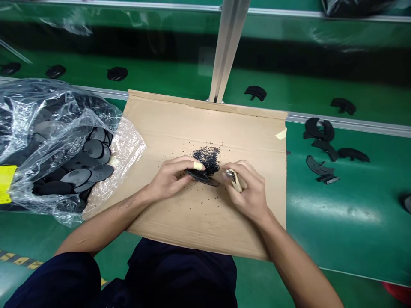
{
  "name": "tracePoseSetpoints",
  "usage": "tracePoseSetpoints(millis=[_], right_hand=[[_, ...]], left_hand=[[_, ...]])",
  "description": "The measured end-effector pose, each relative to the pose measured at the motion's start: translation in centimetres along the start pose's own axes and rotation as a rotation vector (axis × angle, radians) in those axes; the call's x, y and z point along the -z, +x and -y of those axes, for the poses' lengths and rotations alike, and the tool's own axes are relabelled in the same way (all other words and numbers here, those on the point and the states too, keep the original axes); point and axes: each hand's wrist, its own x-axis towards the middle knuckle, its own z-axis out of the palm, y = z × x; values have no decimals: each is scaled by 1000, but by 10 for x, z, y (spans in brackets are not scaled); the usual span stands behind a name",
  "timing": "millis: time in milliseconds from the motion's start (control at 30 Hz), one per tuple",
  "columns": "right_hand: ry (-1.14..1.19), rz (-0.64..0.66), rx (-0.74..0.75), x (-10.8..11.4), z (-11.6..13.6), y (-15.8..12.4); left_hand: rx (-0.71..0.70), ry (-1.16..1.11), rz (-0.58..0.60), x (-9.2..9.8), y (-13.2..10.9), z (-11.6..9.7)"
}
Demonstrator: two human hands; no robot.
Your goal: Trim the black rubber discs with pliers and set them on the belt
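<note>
My left hand (175,173), with yellowish tape round one finger, is closed on the edge of a black disc-shaped part (207,180). The part is held tilted above a cardboard sheet (160,124). Just to its right, my right hand (248,188) is closed round a small tool wrapped in tan material (237,183), with a shiny metal bit at its top. The tool's exact kind is hidden by the fingers. Beyond the disc lies a pile of small black scraps (207,158), and loose bits are scattered around it on the cardboard.
At left, a clear plastic bag (58,115) holds many black discs (77,176), beside a yellow label (6,184). Several curved black pieces (324,147) lie on the green bench (337,231) at right. A metal post (229,51) stands behind the cardboard. More black parts (117,73) rest along the back.
</note>
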Motion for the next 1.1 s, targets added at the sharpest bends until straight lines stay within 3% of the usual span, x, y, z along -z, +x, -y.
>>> tracePoseSetpoints(millis=[133, 233, 1100], right_hand=[[-257, 100, 42, -1, -6, -1], [-322, 132, 63, -3, -6, -3], [-231, 233, 34, -2, -7, -4]], left_hand=[[22, -34, 1, 0, -1, -2], [16, -50, 1, -2, -2, -2], [-34, 5, 3, -2, -4, -2]])
